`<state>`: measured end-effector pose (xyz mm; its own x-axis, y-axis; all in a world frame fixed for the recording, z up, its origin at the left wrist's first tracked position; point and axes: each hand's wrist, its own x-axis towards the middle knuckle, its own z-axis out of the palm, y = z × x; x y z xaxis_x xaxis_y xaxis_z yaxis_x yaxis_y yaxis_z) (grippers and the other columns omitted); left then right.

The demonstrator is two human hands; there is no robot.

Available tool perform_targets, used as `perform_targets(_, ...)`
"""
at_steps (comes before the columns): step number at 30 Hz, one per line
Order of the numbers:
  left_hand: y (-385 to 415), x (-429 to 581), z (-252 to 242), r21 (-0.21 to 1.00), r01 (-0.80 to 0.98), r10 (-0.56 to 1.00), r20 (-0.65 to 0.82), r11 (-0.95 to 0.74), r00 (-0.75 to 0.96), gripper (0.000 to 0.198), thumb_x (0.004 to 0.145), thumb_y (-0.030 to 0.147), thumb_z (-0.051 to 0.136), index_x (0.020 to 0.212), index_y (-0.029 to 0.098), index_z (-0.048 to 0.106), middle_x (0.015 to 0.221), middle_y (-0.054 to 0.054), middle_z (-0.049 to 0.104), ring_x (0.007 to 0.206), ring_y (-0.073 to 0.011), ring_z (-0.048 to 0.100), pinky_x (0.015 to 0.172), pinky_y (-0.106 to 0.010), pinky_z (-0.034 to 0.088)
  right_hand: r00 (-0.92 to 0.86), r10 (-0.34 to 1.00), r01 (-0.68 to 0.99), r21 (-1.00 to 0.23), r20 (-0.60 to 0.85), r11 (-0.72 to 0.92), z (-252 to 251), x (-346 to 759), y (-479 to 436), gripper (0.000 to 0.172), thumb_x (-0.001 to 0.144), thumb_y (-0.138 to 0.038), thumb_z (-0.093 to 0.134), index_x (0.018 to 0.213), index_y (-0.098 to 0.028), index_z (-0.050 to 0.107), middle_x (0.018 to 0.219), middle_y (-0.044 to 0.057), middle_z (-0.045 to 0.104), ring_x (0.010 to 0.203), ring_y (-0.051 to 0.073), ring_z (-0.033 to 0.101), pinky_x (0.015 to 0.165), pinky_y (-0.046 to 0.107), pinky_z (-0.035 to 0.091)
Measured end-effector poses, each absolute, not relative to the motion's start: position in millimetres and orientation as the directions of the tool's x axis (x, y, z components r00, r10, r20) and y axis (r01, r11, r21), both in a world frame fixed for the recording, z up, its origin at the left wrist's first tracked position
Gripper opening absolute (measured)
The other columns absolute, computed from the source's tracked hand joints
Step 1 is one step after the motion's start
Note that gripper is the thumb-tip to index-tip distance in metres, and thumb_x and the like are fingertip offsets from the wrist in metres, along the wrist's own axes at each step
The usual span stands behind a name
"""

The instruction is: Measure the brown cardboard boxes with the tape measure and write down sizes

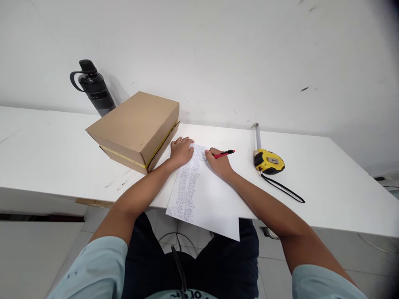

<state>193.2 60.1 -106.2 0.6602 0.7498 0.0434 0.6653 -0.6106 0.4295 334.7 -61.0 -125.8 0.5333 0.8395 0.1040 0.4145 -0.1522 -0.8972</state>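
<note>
A white sheet of paper [207,199] lies on the white table [46,153], its near edge hanging over the table's front. Rows of small handwriting fill its left side. My right hand [219,162] is closed on a red pen [223,154] with a black cap end, its tip at the top of the sheet. My left hand [181,152] rests on the sheet's top left corner, fingers bent and pressing down, right beside a cardboard box [137,129].
The closed brown box has yellow tape along its seam. A black water bottle [93,88] stands behind it against the wall. A yellow tape measure [268,162] with a short length of blade out and a black strap lies to the right.
</note>
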Motion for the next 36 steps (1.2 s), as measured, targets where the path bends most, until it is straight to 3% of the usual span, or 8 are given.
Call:
perform_targets(6,59.5,193.4,-105.7,0.431,0.666,0.752,0.045,-0.609,0.658,0.039,0.107,0.030,0.041,0.141,0.029,0.060,0.171,-0.002,0.047,0.163,-0.0284,0.030,0.129,-0.051,0.024,0.511,0.855,0.397,-0.907,0.088,-0.144,-126.0,335.3,-61.4,0.048,0.084,-0.052,0.063,0.062,-0.026,0.029,0.059,-0.004,0.032,0.061,0.014,0.031,0.058,0.032,0.027)
perform_targets(13,59.7,192.9,-105.7,0.432,0.664,0.748,0.041,-0.611,0.662,0.041,0.107,0.031,0.040,0.143,0.027,0.060,0.171,-0.003,0.046,0.163,-0.0287,0.029,0.130,-0.051,0.023,0.533,0.840,0.392,-0.910,0.102,-0.138,-129.3,336.4,-60.1,0.043,0.086,-0.052,0.059,0.063,-0.026,0.035,0.060,-0.003,0.039,0.064,0.015,0.038,0.061,0.032,0.031)
perform_targets(24,61.7,194.0,-110.3,0.427,0.665,0.751,0.053,-0.613,0.658,0.039,0.107,0.031,0.041,0.141,0.030,0.060,0.171,-0.002,0.046,0.163,-0.0285,0.029,0.130,-0.052,0.023,0.516,0.852,0.399,-0.905,0.088,-0.149,-128.2,337.7,-61.3,0.048,0.086,-0.055,0.062,0.062,-0.026,0.032,0.059,-0.004,0.036,0.062,0.015,0.036,0.060,0.032,0.031)
perform_targets(31,60.2,193.1,-107.5,0.434,0.665,0.751,0.044,-0.609,0.659,0.041,0.107,0.031,0.041,0.143,0.027,0.060,0.171,-0.003,0.046,0.163,-0.0285,0.029,0.130,-0.051,0.023,0.537,0.837,0.414,-0.898,0.107,-0.151,-127.6,334.6,-60.7,0.050,0.089,-0.063,0.060,0.064,-0.026,0.037,0.062,-0.002,0.045,0.067,0.017,0.043,0.063,0.032,0.034)
perform_targets(36,60.4,193.0,-108.0,0.425,0.673,0.757,0.046,-0.605,0.651,0.039,0.107,0.032,0.043,0.142,0.030,0.060,0.171,-0.002,0.047,0.163,-0.0275,0.030,0.130,-0.051,0.023,0.536,0.806,0.565,-0.816,0.251,-0.122,-125.0,338.6,-63.8,0.038,0.096,-0.058,0.055,0.079,-0.025,0.058,0.080,0.003,0.061,0.076,0.019,0.054,0.072,0.033,0.042)
